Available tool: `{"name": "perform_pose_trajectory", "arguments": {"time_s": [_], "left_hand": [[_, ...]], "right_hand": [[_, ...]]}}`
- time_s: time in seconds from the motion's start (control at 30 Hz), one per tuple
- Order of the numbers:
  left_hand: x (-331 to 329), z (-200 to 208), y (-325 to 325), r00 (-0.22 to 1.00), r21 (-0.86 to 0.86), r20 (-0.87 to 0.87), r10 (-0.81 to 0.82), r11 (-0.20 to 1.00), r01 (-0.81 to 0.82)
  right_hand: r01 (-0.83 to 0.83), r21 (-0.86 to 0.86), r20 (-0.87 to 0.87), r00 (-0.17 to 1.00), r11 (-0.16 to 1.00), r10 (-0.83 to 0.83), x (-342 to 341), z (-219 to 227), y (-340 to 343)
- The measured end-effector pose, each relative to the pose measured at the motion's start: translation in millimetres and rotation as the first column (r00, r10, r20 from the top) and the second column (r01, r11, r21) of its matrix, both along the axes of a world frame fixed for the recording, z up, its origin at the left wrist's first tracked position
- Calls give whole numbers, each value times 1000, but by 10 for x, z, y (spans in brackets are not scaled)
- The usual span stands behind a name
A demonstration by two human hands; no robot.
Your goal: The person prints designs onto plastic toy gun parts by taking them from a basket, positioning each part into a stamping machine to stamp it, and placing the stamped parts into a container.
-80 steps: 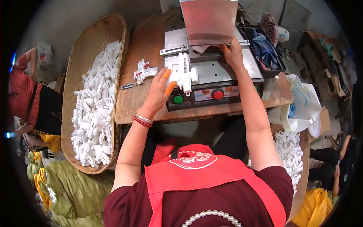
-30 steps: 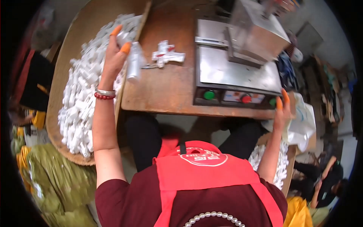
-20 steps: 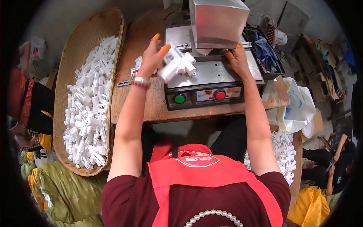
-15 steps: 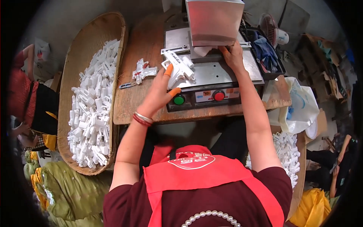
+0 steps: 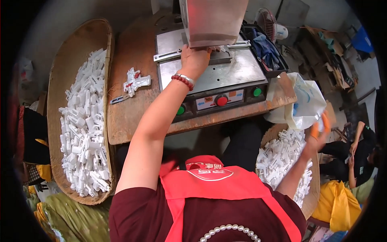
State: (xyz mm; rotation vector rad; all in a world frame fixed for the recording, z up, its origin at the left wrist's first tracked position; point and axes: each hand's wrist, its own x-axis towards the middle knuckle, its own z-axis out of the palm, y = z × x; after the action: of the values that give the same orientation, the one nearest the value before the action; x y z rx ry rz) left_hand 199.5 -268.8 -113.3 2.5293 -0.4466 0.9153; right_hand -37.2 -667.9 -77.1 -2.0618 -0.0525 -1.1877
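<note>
From my end the head view is all I have to go on, and in it the left hand [image 5: 196,60] reaches in beneath the box-shaped metal cover [image 5: 215,22] of a bench machine; the cover hides most of its fingers, so I cannot tell whether they pinch something or merely rest there. A small white piece [image 5: 221,49] peeks out just beside them, perhaps part of a toy pistol, lying at the back of the bare metal plate [image 5: 225,74], which I take as flat support for work under the cover. I read the right hand [image 5: 316,139] as free: its fingers are spread, blurred, with nothing visible between them, near the plastic bag [image 5: 306,101] and the outer rim of the right basket [image 5: 316,177]. Orange finger covers [image 5: 325,122] on it probably spare the skin or add grip. White toy pistols [image 5: 86,125] lie heaped in the left basket [image 5: 76,40], with more white parts [image 5: 280,161] in the right one, so each arm has a pile within easy reach. One red-marked pistol [image 5: 136,82] lies apart on the wooden bench [image 5: 125,127], next to a slim tool [image 5: 119,99], seemingly set aside from the heaps.
</note>
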Motion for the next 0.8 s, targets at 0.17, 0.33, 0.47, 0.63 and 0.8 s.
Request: {"name": "perform_pose_trajectory", "arguments": {"time_s": [0.17,0.33,0.47,0.63,0.8], "left_hand": [[-951,217,502,976,123,-194,-100,984,125],[-1706,-182,974,929,110,-274,-248,952,287],[-1812,25,1357,939,-58,-259,-226,974,218],[-1914,-337,3608,681,216,-71,729,677,-703],[-1600,-722,4755,280,649,-280,918,396,-650]], "right_hand": [[-368,215,-393,816,905,425,914,-560,390],[-315,138,-638,696,939,328,1565,-1277,348],[-440,42,-437,799,897,413,1571,-1408,250],[-345,324,-402,792,881,459,1273,-1147,257],[-241,299,-404,845,923,351,1166,-1034,584]]}}
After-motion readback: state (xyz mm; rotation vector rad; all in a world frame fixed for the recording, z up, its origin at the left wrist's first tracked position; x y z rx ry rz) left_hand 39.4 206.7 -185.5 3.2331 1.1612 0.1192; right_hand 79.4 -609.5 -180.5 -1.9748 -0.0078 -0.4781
